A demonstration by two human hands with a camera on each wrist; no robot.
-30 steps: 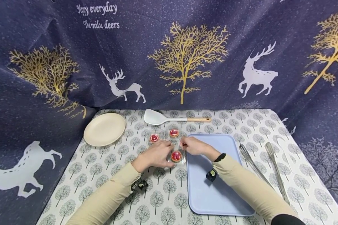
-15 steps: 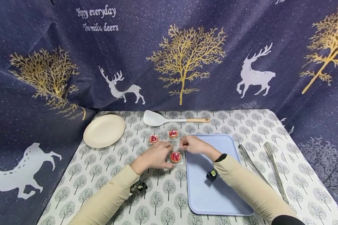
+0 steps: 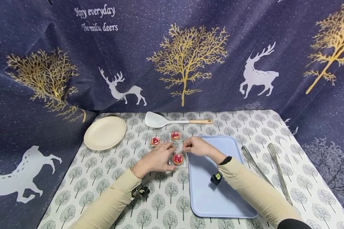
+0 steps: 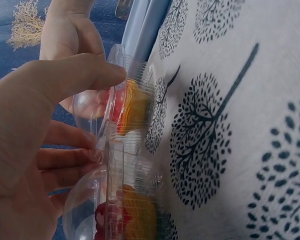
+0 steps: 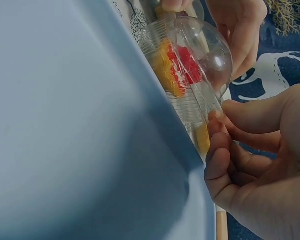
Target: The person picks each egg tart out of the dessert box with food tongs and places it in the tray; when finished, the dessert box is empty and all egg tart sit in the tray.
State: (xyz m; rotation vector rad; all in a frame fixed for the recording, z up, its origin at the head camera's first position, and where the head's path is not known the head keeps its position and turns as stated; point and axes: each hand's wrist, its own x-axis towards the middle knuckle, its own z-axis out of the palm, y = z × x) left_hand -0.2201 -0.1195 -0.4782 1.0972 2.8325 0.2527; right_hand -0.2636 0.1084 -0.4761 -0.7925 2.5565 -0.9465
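Red-topped tarts (image 3: 178,159) sit in clear plastic packaging with domed lids (image 5: 220,57) on the table, just left of the blue tray. Two more tarts (image 3: 175,135) show farther back; another tart (image 4: 140,215), low in the left wrist view, lies under my left hand in the head view. My left hand (image 3: 157,157) spans the packaging, its thumb on the near rim and its fingertips on the rim between domes. With thumb and index finger, my right hand (image 3: 199,147) pinches the lid's right edge. Whether the domes form one pack I cannot tell.
The light blue tray (image 3: 215,197) lies beneath my right forearm. At the back are a beige plate (image 3: 104,133) and a white spatula (image 3: 157,121) with a wooden handle. Metal tools (image 3: 279,171) lie to the tray's right. A dark blue curtain (image 3: 126,57) hangs behind the table.
Both hands keep nearly the same places on the packaging. The whole head view has shifted slightly; nothing on the table has visibly moved.
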